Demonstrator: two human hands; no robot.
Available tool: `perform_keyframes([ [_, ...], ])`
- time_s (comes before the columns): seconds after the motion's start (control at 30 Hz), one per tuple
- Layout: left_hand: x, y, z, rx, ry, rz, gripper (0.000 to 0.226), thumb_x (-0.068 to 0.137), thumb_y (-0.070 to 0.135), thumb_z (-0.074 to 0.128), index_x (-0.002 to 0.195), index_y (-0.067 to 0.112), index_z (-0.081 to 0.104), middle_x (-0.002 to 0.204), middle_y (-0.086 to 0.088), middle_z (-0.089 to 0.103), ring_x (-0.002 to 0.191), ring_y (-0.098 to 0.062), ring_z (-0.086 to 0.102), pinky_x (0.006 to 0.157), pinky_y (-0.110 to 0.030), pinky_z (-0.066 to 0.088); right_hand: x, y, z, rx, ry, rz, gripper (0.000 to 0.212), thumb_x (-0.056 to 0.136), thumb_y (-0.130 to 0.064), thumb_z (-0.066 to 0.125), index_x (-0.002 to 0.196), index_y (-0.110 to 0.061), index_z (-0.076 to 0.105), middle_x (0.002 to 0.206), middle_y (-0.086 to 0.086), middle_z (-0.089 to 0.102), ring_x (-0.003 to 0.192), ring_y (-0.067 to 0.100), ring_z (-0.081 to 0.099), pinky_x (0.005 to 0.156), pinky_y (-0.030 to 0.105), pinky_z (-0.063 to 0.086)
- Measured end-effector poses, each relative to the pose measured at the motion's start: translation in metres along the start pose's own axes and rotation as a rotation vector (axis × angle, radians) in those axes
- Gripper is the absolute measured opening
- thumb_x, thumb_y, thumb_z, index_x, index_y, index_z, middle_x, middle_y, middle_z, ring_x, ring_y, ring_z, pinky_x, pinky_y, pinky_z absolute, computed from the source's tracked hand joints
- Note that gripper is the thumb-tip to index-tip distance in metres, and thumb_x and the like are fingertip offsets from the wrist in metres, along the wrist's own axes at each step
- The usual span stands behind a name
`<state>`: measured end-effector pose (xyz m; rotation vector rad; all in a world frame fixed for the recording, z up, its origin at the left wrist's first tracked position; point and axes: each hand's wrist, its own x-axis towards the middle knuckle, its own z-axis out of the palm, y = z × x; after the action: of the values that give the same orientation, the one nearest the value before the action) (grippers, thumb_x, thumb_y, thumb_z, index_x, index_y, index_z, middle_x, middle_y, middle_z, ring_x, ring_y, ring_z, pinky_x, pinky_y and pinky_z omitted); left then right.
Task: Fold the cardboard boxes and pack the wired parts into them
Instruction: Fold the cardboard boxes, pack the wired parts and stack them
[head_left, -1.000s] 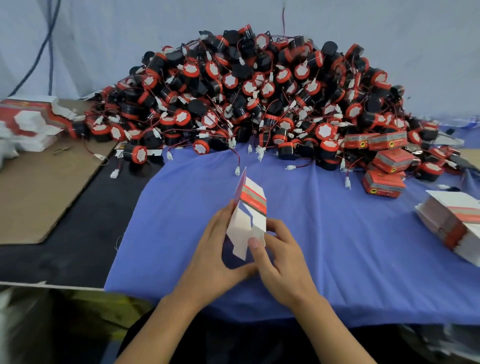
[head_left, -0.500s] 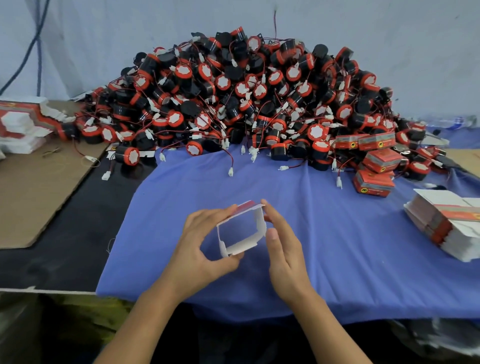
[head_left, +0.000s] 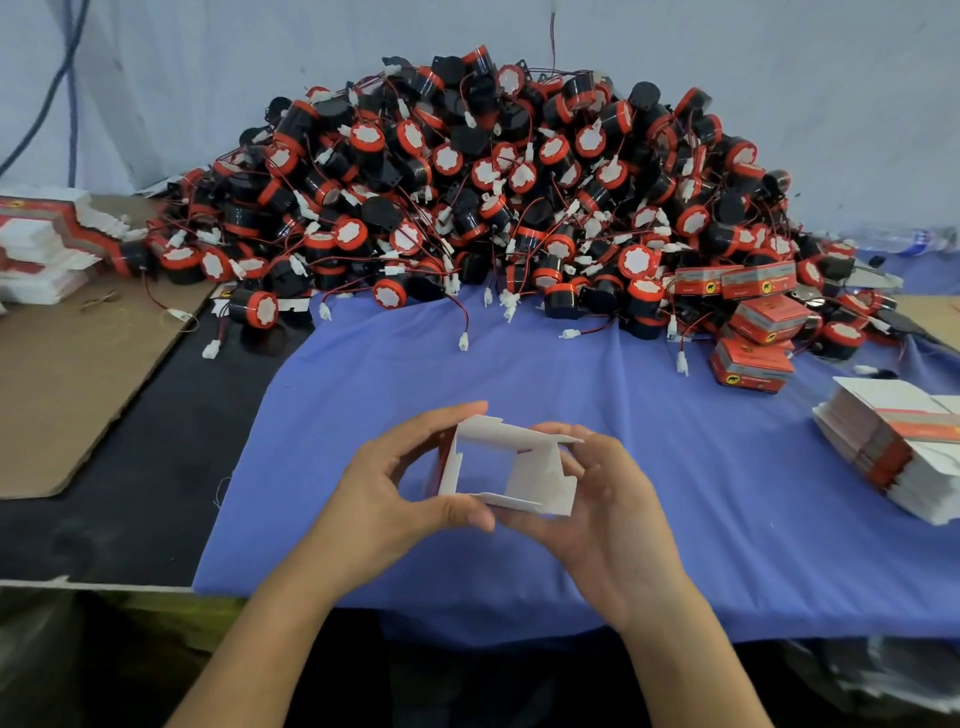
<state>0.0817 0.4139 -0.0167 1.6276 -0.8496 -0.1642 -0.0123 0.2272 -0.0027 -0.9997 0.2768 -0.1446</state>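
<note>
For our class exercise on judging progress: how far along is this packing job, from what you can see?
Done: a few closed red boxes lie by the parts pile. In hand: the left grip and right grip hold one box opened into a tube, ends open, empty. Left: that whole pile and a stack of flat blanks.

Blue cloth (head_left: 519, 374) over black tabletop (head_left: 130, 493) — brown cardboard sheet (head_left: 67, 384) left; blue cable (head_left: 73, 114) against pale backdrop (head_left: 208, 62).

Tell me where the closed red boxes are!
In the head view, the closed red boxes lie at right, against the parts pile, beyond the flat box stack.
</note>
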Motion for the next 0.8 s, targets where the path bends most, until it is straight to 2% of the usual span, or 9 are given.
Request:
perform_keyframes([
  [0.07, 0.000, 0.004, 0.000, -0.014, 0.035, 0.025, 0.076, 0.061, 0.059, 0.091, 0.130, 0.047, 0.063, 0.133, 0.013, 0.067, 0.134, -0.013, 0.055, 0.107, -0.015, 0.041, -0.004, -0.004, 0.002, 0.015, -0.021, 0.044, 0.040, 0.078, -0.030, 0.069, 0.108, -0.005, 0.074, 0.106, 0.014, 0.056, 0.106, 0.040, 0.053, 0.097, 0.070, 0.050],
  [0.2, 0.000, 0.013, 0.003, -0.133, 0.088, 0.007, 0.075, 0.060, 0.075, 0.081, 0.126, 0.044, 0.066, 0.128, 0.008, 0.067, 0.127, -0.015, 0.059, 0.100, -0.016, 0.046, -0.007, -0.008, 0.010, 0.009, -0.056, 0.073, 0.035, 0.075, -0.018, 0.066, 0.107, -0.007, 0.076, 0.109, 0.016, 0.056, 0.108, 0.040, 0.056, 0.089, 0.057, 0.059],
  [0.33, -0.005, 0.021, 0.009, -0.184, 0.118, -0.034, 0.078, 0.070, 0.081, 0.069, 0.131, 0.032, 0.063, 0.127, 0.012, 0.067, 0.114, -0.005, 0.063, 0.092, -0.017, 0.050, -0.009, -0.010, 0.014, -0.080, -0.089, 0.083, 0.030, 0.075, -0.009, 0.062, 0.103, -0.012, 0.072, 0.119, 0.021, 0.068, 0.111, 0.043, 0.065, 0.089, 0.056, 0.059],
  [0.43, -0.008, 0.028, 0.015, -0.171, 0.164, -0.045, 0.076, 0.079, 0.083, 0.057, 0.133, 0.030, 0.062, 0.126, 0.014, 0.067, 0.110, 0.001, 0.062, 0.090, -0.010, 0.047, -0.012, -0.011, 0.019, -0.144, -0.081, 0.079, 0.034, 0.073, -0.008, 0.060, 0.105, -0.013, 0.071, 0.109, 0.012, 0.071, 0.095, 0.027, 0.069, 0.083, 0.051, 0.061],
  [0.5, -0.011, 0.030, 0.020, -0.127, 0.167, -0.049, 0.065, 0.087, 0.076, 0.053, 0.135, 0.032, 0.060, 0.126, 0.013, 0.066, 0.110, 0.000, 0.062, 0.089, -0.009, 0.045, -0.014, -0.011, 0.023, -0.207, -0.044, 0.062, 0.035, 0.072, -0.008, 0.058, 0.102, -0.015, 0.074, 0.104, 0.008, 0.072, 0.089, 0.020, 0.065, 0.083, 0.051, 0.062],
  [0.57, -0.013, 0.032, 0.022, -0.099, 0.142, -0.052, 0.054, 0.090, 0.061, 0.057, 0.138, 0.036, 0.057, 0.131, 0.012, 0.064, 0.118, -0.006, 0.061, 0.092, -0.012, 0.044, -0.015, -0.011, 0.028, -0.227, 0.022, 0.036, 0.029, 0.078, -0.002, 0.055, 0.093, -0.017, 0.074, 0.105, 0.012, 0.071, 0.093, 0.024, 0.062, 0.085, 0.054, 0.061],
  [0.63, -0.016, 0.033, 0.021, -0.164, 0.063, -0.052, 0.065, 0.087, 0.065, 0.062, 0.143, 0.033, 0.054, 0.142, 0.007, 0.059, 0.132, -0.015, 0.055, 0.101, -0.018, 0.044, -0.016, -0.013, 0.033, -0.217, 0.103, 0.004, 0.037, 0.087, 0.008, 0.047, 0.085, -0.017, 0.073, 0.105, 0.018, 0.069, 0.092, 0.028, 0.059, 0.085, 0.055, 0.059],
  [0.7, -0.017, 0.033, 0.019, -0.300, 0.039, -0.064, 0.076, 0.086, 0.073, 0.060, 0.145, 0.026, 0.053, 0.148, 0.002, 0.056, 0.139, -0.018, 0.050, 0.111, -0.028, 0.043, -0.018, -0.016, 0.035, -0.214, 0.160, -0.013, 0.043, 0.088, 0.012, 0.044, 0.081, -0.018, 0.075, 0.097, 0.012, 0.068, 0.087, 0.026, 0.058, 0.085, 0.054, 0.060],
  [0.8, -0.014, 0.035, 0.017, -0.385, 0.126, -0.084, 0.044, 0.094, 0.045, 0.062, 0.137, 0.037, 0.062, 0.142, 0.004, 0.063, 0.131, -0.011, 0.057, 0.108, -0.027, 0.046, -0.023, -0.020, 0.037, -0.230, 0.139, 0.003, 0.039, 0.087, 0.009, 0.049, 0.086, -0.017, 0.078, 0.092, 0.005, 0.070, 0.080, 0.020, 0.061, 0.089, 0.055, 0.060],
])
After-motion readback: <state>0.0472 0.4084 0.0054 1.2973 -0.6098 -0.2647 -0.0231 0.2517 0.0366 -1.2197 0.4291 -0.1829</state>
